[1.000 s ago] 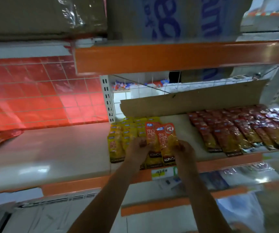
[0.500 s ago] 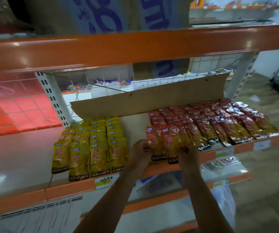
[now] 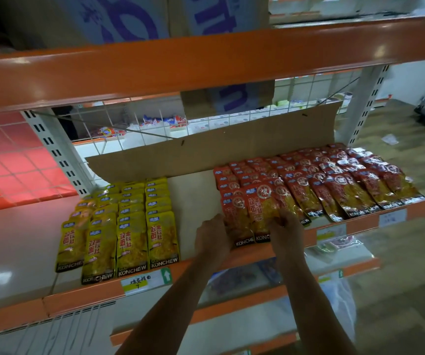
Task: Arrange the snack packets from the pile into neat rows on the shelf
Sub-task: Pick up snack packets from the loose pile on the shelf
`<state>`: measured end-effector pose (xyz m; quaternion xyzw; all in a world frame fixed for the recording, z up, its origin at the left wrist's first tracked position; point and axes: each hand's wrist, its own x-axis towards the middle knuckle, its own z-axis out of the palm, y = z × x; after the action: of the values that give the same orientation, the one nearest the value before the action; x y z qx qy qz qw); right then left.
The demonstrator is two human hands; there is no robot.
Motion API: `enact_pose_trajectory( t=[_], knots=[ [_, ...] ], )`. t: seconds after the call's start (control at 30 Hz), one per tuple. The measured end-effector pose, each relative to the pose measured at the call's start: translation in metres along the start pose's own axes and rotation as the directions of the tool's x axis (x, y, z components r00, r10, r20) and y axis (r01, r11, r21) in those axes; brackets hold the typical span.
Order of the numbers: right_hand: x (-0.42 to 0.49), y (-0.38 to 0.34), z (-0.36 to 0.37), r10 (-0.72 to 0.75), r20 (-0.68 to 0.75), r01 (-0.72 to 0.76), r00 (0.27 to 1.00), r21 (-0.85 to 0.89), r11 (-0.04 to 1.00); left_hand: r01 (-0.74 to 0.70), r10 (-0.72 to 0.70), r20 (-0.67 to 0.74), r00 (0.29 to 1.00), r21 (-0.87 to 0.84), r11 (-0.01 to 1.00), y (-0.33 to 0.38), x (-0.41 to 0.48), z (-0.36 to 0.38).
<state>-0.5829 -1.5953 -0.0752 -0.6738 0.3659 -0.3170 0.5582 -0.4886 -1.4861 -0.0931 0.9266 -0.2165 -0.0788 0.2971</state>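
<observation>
Two red snack packets lie at the left end of the red rows on the white shelf. My left hand grips their left edge near the shelf's front. My right hand holds their right side, fingers curled over the packets. Several yellow packets lie in neat rows to the left, with a bare strip of shelf between the two groups.
A cardboard sheet stands along the shelf's back against a wire grid. An orange beam runs overhead with cardboard boxes on it. Price tags sit on the orange front rail. A lower shelf holds wrapped goods.
Both hands carried the red packets from over the yellow rows rightward to the left end of the red rows, and lowered them onto the shelf.
</observation>
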Motion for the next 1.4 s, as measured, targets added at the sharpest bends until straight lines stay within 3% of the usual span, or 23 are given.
enact_pose_trajectory(
  t=[0.17,0.23,0.3,0.37,0.47,0.63,0.77,0.87,0.97,1.13,1.4],
  knots=[
    [0.007,0.001,0.01,0.016,0.045,-0.016,0.999,-0.003,1.0,-0.058,0.059,0.001,0.998,0.212,0.975,0.0,0.003,-0.003],
    [0.008,0.001,0.017,0.008,0.061,-0.009,0.998,0.007,1.0,-0.07,0.087,-0.065,0.994,0.236,0.969,0.0,0.003,-0.006],
    [0.008,-0.001,0.026,0.004,0.076,-0.005,0.997,0.016,1.0,-0.094,0.111,-0.176,0.978,0.106,0.99,0.002,0.004,-0.01],
    [0.009,-0.006,0.038,-0.006,0.119,0.001,0.993,0.049,0.999,-0.128,0.085,-0.212,0.974,-0.197,0.972,0.006,0.007,-0.013],
    [0.013,-0.013,0.053,-0.07,0.154,0.066,0.986,0.031,0.997,-0.093,0.022,-0.132,0.991,-0.563,0.821,0.002,0.017,-0.017],
    [0.024,-0.018,0.07,-0.048,0.24,0.064,0.97,-0.057,0.996,-0.081,-0.055,-0.163,0.985,-0.722,0.687,-0.016,0.041,-0.023],
    [0.028,-0.02,0.075,-0.023,0.231,0.041,0.973,-0.072,0.997,-0.036,-0.173,-0.314,0.933,-0.562,0.827,-0.02,0.065,-0.033],
    [0.032,-0.021,0.075,-0.019,0.232,0.041,0.972,-0.088,0.995,0.092,-0.208,-0.295,0.933,-0.363,0.927,-0.024,0.087,-0.039],
    [0.034,-0.019,0.074,-0.042,0.24,0.066,0.97,-0.096,0.993,0.105,-0.145,-0.234,0.961,-0.178,0.979,-0.022,0.105,-0.04],
    [0.038,-0.019,0.073,-0.042,0.256,0.072,0.966,-0.109,0.991,0.03,-0.021,-0.063,0.998,0.148,0.988,-0.021,0.126,-0.032],
    [0.042,-0.021,0.074,-0.067,0.277,0.114,0.959,-0.157,0.981,0.027,-0.015,-0.047,0.999,0.254,0.967,-0.022,0.14,-0.019]
  ],
)
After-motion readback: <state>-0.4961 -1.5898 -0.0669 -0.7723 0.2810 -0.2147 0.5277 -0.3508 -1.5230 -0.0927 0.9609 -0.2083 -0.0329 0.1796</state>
